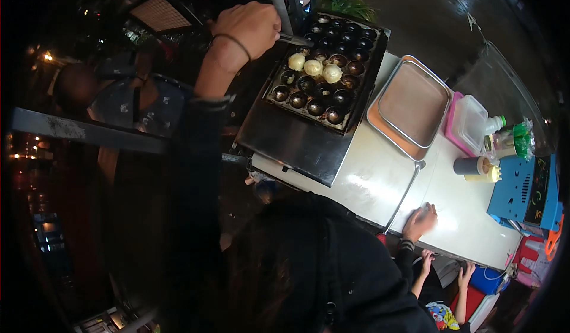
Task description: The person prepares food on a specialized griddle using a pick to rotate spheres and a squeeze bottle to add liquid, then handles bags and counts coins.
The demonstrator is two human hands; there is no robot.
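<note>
My left hand (248,29) is closed around a slim metal tool (292,39), whose tip reaches over the left edge of a dark ball-mould griddle (284,108). Three pale dough balls (313,67) sit in a row of its round hollows. Several other hollows look dark, and a few hold small pale bits. My right hand (420,221) is low over the white counter (374,184), near its front edge. Its fingers are bent and smeared by motion, so whether they hold anything is unclear. Beside it lies a long-handled metal utensil (405,195).
Metal trays (414,98) rest right of the griddle. Beyond them are a clear plastic container (469,122), sauce bottles (473,166) and a blue appliance (515,187). Another person's hands (466,273) touch the counter's near edge. A metal rail (83,132) crosses the left side.
</note>
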